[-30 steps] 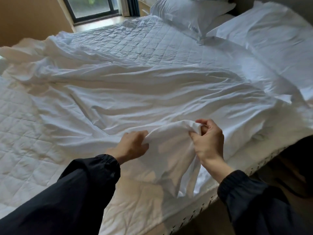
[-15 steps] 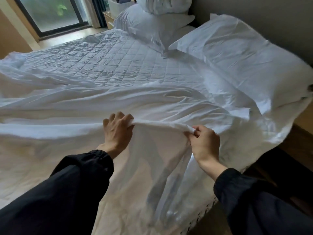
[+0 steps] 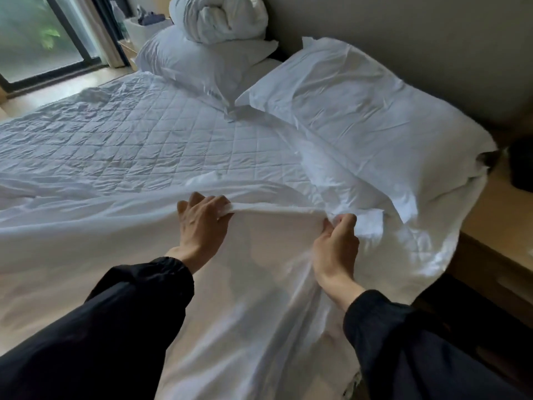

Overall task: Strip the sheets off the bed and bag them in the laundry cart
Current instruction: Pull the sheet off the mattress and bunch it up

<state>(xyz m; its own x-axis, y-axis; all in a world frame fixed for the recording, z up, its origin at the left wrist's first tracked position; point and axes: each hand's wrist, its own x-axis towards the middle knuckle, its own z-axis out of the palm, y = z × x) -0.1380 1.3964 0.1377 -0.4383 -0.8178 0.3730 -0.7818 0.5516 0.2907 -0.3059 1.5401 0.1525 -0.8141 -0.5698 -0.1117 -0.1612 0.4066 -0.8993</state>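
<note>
A white sheet (image 3: 86,226) lies loose and rumpled across the near half of the bed. Its edge is lifted into a taut ridge between my hands. My left hand (image 3: 202,223) grips that edge with curled fingers. My right hand (image 3: 336,243) pinches the same edge further right, close to the near pillow (image 3: 360,116). Beyond the sheet the quilted mattress pad (image 3: 138,140) is bare. The sheet's right end hangs over the bed's side. No laundry cart is in view.
A second pillow (image 3: 196,59) lies at the head of the bed with a rolled duvet (image 3: 225,18) on top. A wooden ledge (image 3: 501,226) runs along the bed's right side, with a dark object (image 3: 522,168) on it. A glass door (image 3: 34,39) is at far left.
My view has turned toward the head of the bed. Both hands have spread apart along the sheet's edge and raised it into a straight ridge nearer the pillows.
</note>
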